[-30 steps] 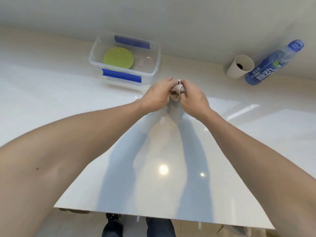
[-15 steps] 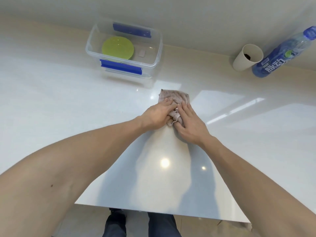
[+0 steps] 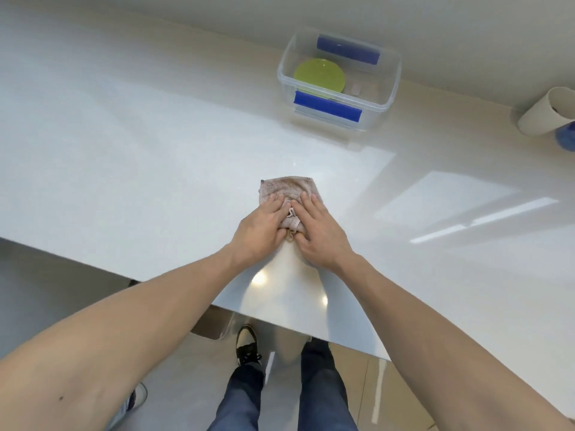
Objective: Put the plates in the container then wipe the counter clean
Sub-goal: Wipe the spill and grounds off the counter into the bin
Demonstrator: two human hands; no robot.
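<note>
While both palms press flat, left hand [image 3: 259,227] and right hand [image 3: 320,231] pin cloth [image 3: 287,189] to counter [image 3: 140,157] | green plate [image 3: 320,76] inside container [image 3: 390,91], 1 o'clock.

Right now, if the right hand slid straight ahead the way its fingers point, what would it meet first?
The right hand points up and slightly left across the cloth. Beyond the cloth's far edge the counter looks bare; the container appears to sit just right of that line, though depth is hard to judge.
</note>
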